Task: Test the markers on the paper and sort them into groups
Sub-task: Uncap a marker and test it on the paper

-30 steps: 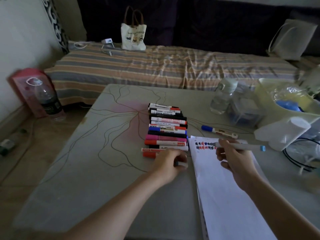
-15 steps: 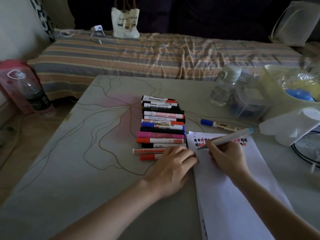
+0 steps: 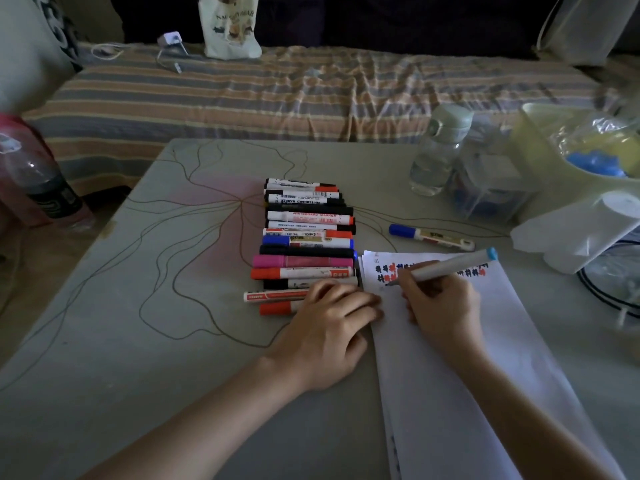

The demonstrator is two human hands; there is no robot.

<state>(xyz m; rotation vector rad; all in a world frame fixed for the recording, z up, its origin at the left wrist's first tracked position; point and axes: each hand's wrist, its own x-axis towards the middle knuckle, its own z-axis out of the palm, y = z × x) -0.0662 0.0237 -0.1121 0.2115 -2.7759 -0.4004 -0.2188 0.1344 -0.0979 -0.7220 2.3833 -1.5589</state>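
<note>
Several markers (image 3: 304, 244) lie side by side in a tight row on the grey table (image 3: 138, 341), with red, black, blue and pink caps. To their right lies a white paper (image 3: 450, 375) with red and dark blue test marks (image 3: 384, 271) along its top. My right hand (image 3: 443, 306) grips a white marker with a light-blue end (image 3: 457, 266), its tip touching the paper below the marks. My left hand (image 3: 325, 334) rests with its fingers across the paper's left edge and the nearest markers. One blue-capped marker (image 3: 431, 236) lies apart above the paper.
A water bottle (image 3: 440, 150), a clear plastic box (image 3: 491, 188), a pale green tub (image 3: 540, 150) and a white roll (image 3: 581, 230) crowd the table's right side, with black cables (image 3: 609, 292) beside them. A striped bed (image 3: 311, 95) with a tote bag (image 3: 230, 26) lies beyond. A dark bottle (image 3: 38, 181) stands at the left.
My right hand swung the marker from lying level to tip-down on the paper. My left hand slid right onto the paper's edge. The view tilted downward.
</note>
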